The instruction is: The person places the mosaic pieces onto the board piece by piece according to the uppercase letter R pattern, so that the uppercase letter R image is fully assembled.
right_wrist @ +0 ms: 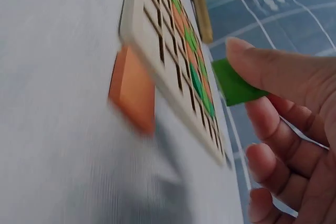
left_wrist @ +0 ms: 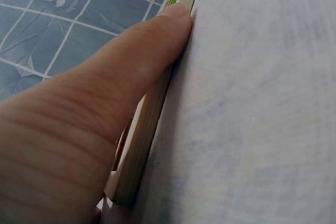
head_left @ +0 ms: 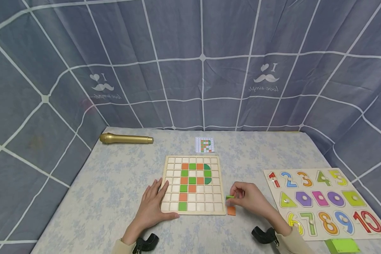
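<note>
A wooden grid board [head_left: 206,208] lies flat, with orange and green tiles set in some of its squares. My left hand [head_left: 152,204] rests at its lower left corner, fingers straight along the left side. The left thumb [left_wrist: 142,45] lies on the front edge in the left wrist view. Beside the board's right edge, my right hand [head_left: 252,199] pinches a green square tile [right_wrist: 233,83] between thumb and index finger, raised off the table. Below that hand, an orange tile [right_wrist: 134,87] lies on the cloth close against the board.
Behind the board lies a small pattern card [head_left: 204,145] showing a similar tile figure. A gold microphone [head_left: 127,138] is at the back left. To the right are a number and shape puzzle board [head_left: 314,185] and a lime green block [head_left: 342,246]. Blue curtains [head_left: 203,88] surround the table.
</note>
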Demonstrator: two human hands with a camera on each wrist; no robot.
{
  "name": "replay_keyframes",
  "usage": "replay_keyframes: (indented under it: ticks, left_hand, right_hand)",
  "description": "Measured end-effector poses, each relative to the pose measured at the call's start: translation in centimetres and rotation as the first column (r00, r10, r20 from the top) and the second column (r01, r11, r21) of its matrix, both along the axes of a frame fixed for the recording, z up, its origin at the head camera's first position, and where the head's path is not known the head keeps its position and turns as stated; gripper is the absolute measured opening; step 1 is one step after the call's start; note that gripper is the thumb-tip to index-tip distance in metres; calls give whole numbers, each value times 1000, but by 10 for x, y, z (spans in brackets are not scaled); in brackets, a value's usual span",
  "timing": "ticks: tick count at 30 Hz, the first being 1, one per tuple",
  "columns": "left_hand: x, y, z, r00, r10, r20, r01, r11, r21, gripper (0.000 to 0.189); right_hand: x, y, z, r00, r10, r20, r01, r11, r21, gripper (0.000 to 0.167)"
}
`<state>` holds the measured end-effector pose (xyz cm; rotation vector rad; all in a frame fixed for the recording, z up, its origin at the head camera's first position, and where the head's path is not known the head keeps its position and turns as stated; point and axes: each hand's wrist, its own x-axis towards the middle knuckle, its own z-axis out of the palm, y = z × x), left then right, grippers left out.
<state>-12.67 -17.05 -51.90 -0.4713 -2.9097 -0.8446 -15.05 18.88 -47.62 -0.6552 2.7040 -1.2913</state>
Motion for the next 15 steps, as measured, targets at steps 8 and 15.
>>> replay_keyframes:
  ticks: [8, 15]
  left_hand:
    - [0, 0, -1, 1000, -7, -10, 7, 1000, 6, 115]
    - [0, -1, -1, 1000, -7, -8, 7, 1000, 9, 116]
  right_hand:
    - [-15, -46, -3, 999, 35, -39, -34, 999, 39, 14]
    - [-20, -71, -7, 992, 75, -97, -67, 994, 81, 13]
